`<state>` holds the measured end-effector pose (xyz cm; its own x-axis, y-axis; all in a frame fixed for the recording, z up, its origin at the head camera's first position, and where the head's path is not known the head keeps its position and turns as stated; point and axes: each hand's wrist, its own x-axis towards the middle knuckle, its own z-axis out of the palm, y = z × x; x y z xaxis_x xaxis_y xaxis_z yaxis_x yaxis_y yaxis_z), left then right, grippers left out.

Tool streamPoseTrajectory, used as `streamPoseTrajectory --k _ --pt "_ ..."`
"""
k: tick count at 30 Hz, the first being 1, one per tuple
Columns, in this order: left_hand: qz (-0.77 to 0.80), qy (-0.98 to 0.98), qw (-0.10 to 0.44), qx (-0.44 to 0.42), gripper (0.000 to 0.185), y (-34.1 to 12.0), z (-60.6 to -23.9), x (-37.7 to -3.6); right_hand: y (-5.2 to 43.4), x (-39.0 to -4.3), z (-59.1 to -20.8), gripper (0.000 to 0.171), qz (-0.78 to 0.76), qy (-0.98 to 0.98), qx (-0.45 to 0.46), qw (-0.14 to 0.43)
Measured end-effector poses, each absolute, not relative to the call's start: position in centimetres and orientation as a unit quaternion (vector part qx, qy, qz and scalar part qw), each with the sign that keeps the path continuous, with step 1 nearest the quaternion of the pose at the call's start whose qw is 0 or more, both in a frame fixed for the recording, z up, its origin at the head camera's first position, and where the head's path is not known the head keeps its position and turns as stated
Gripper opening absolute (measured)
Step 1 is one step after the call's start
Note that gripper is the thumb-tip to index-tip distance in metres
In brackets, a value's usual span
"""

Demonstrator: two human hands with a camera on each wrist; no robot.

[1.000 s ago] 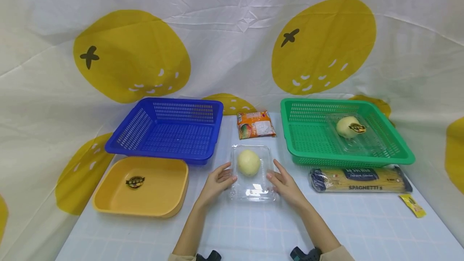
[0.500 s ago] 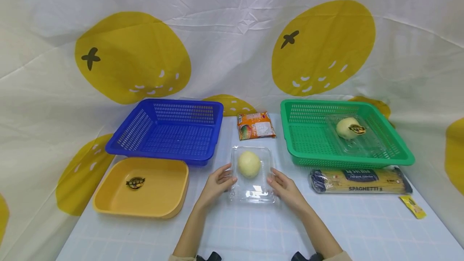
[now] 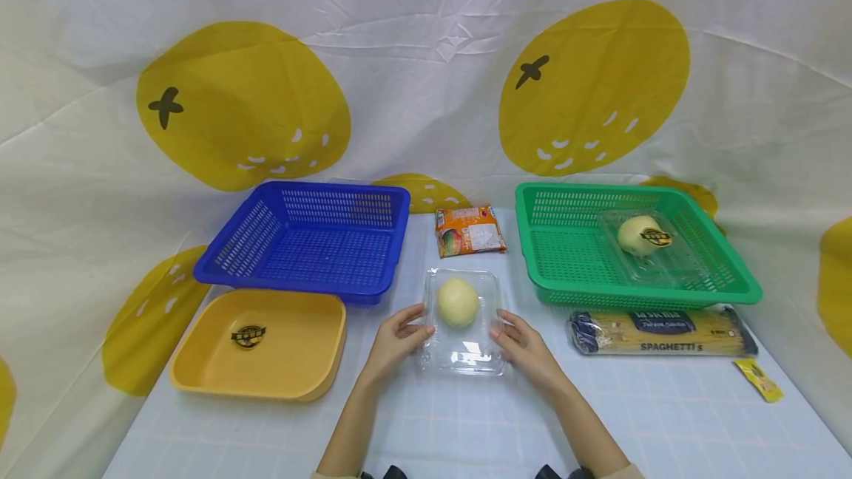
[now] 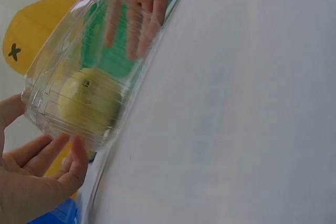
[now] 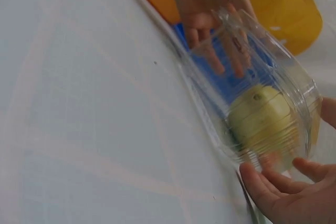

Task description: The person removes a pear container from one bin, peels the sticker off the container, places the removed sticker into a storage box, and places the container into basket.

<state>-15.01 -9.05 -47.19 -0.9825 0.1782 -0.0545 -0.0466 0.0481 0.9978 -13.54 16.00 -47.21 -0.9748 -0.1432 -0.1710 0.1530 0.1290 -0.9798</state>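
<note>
In the head view, a clear plastic clamshell box (image 3: pixel 464 350) with a round, pale yellow-green fruit (image 3: pixel 458 303) inside lies between the hands at the middle of the table. My left hand (image 3: pixel 394 342) grips its left side, thumb on top and fingers along the edge. On the opposite side my right hand (image 3: pixel 526 346) grips the box with thumb and fingers. Both wrist views show the fruit (image 4: pixel 89 100) through the transparent walls, with a small dark spot on its skin. Whether the box touches the table or is slightly raised, I cannot tell.
Behind stand a blue basket (image 3: pixel 229 270) and a green basket (image 3: pixel 566 257) holding another boxed fruit (image 3: pixel 635 235). An orange packet (image 3: pixel 470 230) lies between them. A yellow-orange tub (image 3: pixel 293 368) with a black-and-gold sticker (image 3: pixel 248 336) stands left; spaghetti (image 3: pixel 662 333) and a yellow sachet (image 3: pixel 759 380) lie right.
My right hand's forefinger, extended away from the box a second ago, has come in against its right side. The left hand and the box have barely moved.
</note>
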Motion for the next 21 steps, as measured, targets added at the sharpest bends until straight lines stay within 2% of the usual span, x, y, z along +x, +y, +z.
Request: streamPoseTrajectory --k 10,21 --pt "0.680 0.723 0.085 0.087 0.057 -9.35 -46.53 -14.63 15.89 -13.34 -47.07 0.061 -0.684 0.720 0.010 0.117" --pt "0.706 0.689 0.107 0.120 0.068 -9.53 -47.14 -14.77 15.93 -13.31 -47.04 0.061 -0.704 0.702 0.010 0.107"
